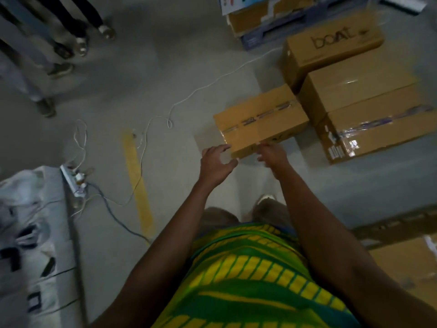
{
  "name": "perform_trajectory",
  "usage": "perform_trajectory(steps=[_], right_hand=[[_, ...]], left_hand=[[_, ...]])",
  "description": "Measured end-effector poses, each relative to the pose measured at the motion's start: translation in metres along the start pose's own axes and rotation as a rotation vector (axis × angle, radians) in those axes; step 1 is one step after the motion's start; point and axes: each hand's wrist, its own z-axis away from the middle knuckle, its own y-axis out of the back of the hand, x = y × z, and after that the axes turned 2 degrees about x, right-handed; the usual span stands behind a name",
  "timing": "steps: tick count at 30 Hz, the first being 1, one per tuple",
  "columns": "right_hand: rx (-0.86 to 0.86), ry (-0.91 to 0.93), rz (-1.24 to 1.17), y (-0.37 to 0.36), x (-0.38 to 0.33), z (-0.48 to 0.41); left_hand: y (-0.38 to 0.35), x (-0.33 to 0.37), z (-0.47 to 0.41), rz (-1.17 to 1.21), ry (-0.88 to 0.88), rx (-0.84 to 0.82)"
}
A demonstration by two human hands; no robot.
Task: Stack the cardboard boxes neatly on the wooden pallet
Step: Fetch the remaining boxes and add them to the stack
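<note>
Taped box: cardboard, lies flat on the grey floor just ahead of me, tape strip running along its top. My left hand: at the box's near left corner, fingers spread apart, fingertips at the edge; grip not closed. My right hand: at the near edge, fingers curled onto it; whether it is clamped on the box I cannot tell. Box group to the right: a larger taped box with labels on its side, a plain box behind it, and a box printed "boat" farther back, all close together. More cartons stand at the top, blurred. Another box sits at my lower right beside a wooden slat. White cable: trails across the floor to a power strip at left. Yellow floor tape: beside the cables. Other people's legs: upper left. My striped green and yellow shirt: bottom of view.
</note>
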Motion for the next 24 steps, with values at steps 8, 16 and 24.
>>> perform_trajectory(steps=[8, 16, 24], right_hand=[[-0.016, -0.253, -0.223, -0.044, -0.046, -0.137], [0.360, -0.530, -0.455, -0.156, 0.070, -0.349], [0.632, -0.874, -0.630, -0.270, 0.189, -0.485]], left_hand=[[0.033, -0.009, -0.173, -0.061, 0.095, -0.131], [-0.076, -0.141, -0.445, -0.210, 0.196, -0.472], [-0.172, -0.270, -0.617, -0.398, 0.164, -0.411]])
